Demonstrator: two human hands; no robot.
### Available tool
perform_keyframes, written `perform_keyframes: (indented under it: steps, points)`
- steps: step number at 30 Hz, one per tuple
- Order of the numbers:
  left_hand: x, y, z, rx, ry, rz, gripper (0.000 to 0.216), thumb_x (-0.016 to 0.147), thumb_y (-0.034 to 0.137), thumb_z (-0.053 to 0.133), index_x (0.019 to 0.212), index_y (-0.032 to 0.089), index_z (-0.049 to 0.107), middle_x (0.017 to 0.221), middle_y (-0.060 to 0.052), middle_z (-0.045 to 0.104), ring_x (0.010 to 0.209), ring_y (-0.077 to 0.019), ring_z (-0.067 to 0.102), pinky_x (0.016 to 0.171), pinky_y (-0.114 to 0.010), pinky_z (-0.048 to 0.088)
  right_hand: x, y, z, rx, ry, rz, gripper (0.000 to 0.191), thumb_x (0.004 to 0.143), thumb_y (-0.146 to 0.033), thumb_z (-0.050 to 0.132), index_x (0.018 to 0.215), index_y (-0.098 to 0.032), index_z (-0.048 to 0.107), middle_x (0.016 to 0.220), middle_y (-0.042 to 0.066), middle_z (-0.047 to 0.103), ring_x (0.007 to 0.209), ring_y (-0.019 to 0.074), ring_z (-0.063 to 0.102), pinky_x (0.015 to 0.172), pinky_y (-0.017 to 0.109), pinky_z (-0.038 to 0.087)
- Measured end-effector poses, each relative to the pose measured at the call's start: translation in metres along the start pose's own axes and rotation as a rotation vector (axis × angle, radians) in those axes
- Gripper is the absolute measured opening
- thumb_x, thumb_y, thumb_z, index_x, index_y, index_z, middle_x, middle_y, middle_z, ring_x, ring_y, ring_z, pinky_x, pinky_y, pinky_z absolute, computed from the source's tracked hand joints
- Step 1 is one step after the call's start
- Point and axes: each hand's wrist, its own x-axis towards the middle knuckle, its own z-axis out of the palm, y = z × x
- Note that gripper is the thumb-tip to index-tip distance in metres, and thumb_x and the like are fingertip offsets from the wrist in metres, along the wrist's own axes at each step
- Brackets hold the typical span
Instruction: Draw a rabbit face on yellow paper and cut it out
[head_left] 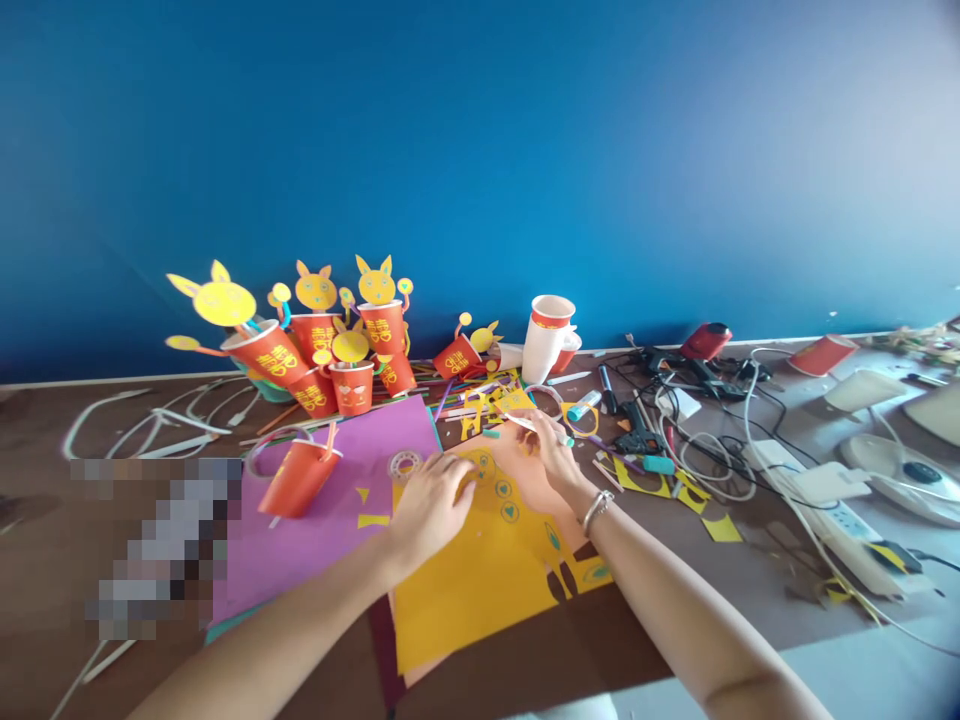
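My left hand (435, 500) lies on a yellow paper sheet (465, 590), its fingers stretched out and slightly bent, holding nothing. Between my hands the sheet carries small teal circles with hearts (506, 500). Lower right on it are teal-centred ear shapes (553, 535) and dark gaps. My right hand (553, 462) grips a white marker (561, 437) with a teal end, above the sheet's upper right part; its tip is hard to make out. A small teal cap (490, 434) lies close by. Peach paper (525, 460) shows under the yellow sheet.
Purple paper (300, 560) at left bears a tipped red cup (300, 480) and a tape roll (405, 464). Red cups with yellow animal heads (379, 325) stand by the wall. White cups (547, 340), glue guns (637, 430), cables and a power strip (817, 500) crowd the right.
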Motion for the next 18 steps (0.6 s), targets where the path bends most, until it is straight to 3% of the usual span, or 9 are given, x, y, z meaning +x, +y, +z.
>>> perform_keyframes:
  steps: [3,7,11,18]
  points:
    - [0.017,-0.011,0.000,0.166,-0.068,-0.029,0.016,0.083,0.014,0.053,0.093,0.018,0.064,0.090,-0.007,0.066,0.091,-0.0239,0.059,0.079,-0.038,0.049,0.002,0.007,0.004,0.023,0.045,0.018,0.021,0.082,-0.041,0.050,0.078,-0.022,0.059,0.058,-0.004,0.046,0.052,0.0128,0.040,0.050,0.027,0.033]
    - [0.051,-0.017,0.019,0.192,-0.059,0.146,0.034,0.085,0.009,0.049,0.116,0.018,0.058,0.116,-0.009,0.060,0.113,-0.0241,0.050,0.093,-0.040,0.043,0.003,0.011,0.009,0.018,0.095,-0.068,0.020,0.070,-0.033,0.062,0.065,-0.021,0.047,0.060,-0.005,0.048,0.054,0.0109,0.040,0.053,0.025,0.034]
    - [0.078,-0.017,0.041,0.177,-0.113,0.121,0.019,0.084,0.009,0.051,0.094,0.016,0.065,0.100,-0.011,0.064,0.106,-0.0272,0.054,0.086,-0.042,0.045,0.002,0.012,0.006,0.076,0.121,-0.011,0.029,0.073,-0.041,0.061,0.061,-0.021,0.044,0.055,-0.005,0.046,0.051,0.0109,0.041,0.048,0.024,0.033]
    - [0.074,-0.023,0.038,0.019,-0.012,0.138,0.014,0.089,0.019,0.051,0.098,0.018,0.062,0.097,-0.005,0.066,0.098,-0.0199,0.058,0.086,-0.034,0.044,0.002,0.007,0.004,0.231,0.177,0.068,0.038,0.073,-0.049,0.063,0.058,-0.022,0.040,0.048,-0.006,0.044,0.045,0.0112,0.043,0.045,0.025,0.034]
